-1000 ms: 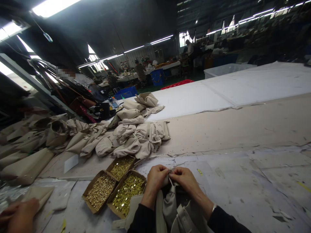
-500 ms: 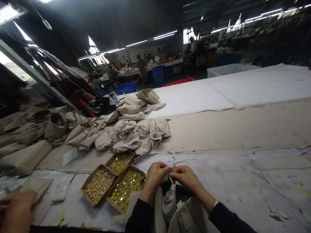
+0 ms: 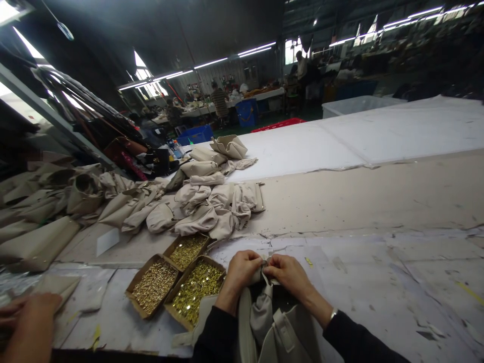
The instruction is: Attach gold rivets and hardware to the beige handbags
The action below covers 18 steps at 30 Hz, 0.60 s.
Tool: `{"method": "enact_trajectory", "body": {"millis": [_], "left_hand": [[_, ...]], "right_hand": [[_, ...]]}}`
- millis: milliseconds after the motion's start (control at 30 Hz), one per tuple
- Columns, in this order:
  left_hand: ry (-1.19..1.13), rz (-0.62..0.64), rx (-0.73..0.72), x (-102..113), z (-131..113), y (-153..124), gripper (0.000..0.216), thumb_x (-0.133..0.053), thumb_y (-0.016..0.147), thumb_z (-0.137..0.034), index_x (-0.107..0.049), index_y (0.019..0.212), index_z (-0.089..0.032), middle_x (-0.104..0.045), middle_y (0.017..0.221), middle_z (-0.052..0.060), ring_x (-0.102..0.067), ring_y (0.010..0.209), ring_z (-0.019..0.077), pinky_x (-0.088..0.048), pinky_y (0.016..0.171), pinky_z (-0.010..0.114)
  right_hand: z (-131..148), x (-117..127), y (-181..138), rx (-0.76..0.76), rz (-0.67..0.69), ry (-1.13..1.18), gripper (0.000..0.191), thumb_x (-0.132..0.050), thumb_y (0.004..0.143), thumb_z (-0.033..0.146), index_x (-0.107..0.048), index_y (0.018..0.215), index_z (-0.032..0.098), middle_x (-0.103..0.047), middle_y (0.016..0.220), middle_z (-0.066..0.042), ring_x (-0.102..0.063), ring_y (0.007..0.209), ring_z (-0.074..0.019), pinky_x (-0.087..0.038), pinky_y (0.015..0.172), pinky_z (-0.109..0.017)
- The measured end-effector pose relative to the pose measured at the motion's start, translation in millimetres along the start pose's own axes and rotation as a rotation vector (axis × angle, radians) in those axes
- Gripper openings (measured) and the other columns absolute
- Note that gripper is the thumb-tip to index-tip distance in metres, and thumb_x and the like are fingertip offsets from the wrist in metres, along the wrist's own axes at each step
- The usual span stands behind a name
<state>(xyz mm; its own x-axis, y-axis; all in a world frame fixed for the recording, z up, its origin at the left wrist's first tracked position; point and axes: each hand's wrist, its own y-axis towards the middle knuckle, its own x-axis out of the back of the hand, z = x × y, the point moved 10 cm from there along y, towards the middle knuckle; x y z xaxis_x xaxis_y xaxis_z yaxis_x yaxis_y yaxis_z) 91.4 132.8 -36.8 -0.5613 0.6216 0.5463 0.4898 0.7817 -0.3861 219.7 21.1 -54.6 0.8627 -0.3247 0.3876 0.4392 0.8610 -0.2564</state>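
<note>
Fingertips of the left hand [image 3: 244,269] and right hand [image 3: 289,275], thumb pressed to finger on each side, nearly meeting over one small pinch of a beige bag [image 3: 293,340]. No visible gap within either grip; too small and too covered to tell, any fitting caught between. Likely step in hand: working at the bag's raised edge with both hands. For doing it well, best to keep the two grips close and level, to hold the edge taut without stretching, and to steady with one hand while pressing with the other. Wise, too, to keep the bunched grey cloth [image 3: 262,307], just below the fingertips, out of the pinch. Left of the fingers, beside the left forearm: a near box [image 3: 177,318] of gold-coloured parts, then a copper-toned box [image 3: 134,305] farther left and a rear box [image 3: 172,246] farther ahead. Well apart at far left: a co-worker's hand [image 3: 32,312] at a flat beige piece [image 3: 62,287]. Ahead and left of the fingers: heaped beige pouches [image 3: 212,214]. To the right: scuffed tabletop [image 3: 378,292].
</note>
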Motion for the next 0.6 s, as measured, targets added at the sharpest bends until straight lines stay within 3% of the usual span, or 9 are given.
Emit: {"method": "enact_trajectory", "body": {"millis": [367,600], "left_hand": [[-0.001,-0.014,-0.017,1.1,-1.8,-1.6,0.021,-0.070,0.071,-0.036,-0.077,0.074,-0.017,-0.075,0.074,0.004,-0.067,0.076,0.0210,-0.047,0.065,0.026],[0.004,-0.022,-0.031,1.4,-7.0,-3.3,0.017,-0.071,0.070,-0.035,-0.077,0.073,-0.019,-0.076,0.072,0.003,-0.068,0.075,0.0213,-0.047,0.064,0.026]], "right_hand": [[10.1,3.0,-11.1,0.039,-0.005,-0.042,0.014,-0.068,0.084,0.033,-0.068,0.072,0.025,-0.070,0.069,0.004,-0.063,0.072,-0.0177,-0.037,0.068,-0.028],[8.7,4.0,1.8,-0.007,0.052,-0.080,0.010,-0.075,0.075,0.028,-0.069,0.070,0.022,-0.072,0.070,0.002,-0.064,0.071,-0.0172,-0.038,0.065,-0.026]]}}
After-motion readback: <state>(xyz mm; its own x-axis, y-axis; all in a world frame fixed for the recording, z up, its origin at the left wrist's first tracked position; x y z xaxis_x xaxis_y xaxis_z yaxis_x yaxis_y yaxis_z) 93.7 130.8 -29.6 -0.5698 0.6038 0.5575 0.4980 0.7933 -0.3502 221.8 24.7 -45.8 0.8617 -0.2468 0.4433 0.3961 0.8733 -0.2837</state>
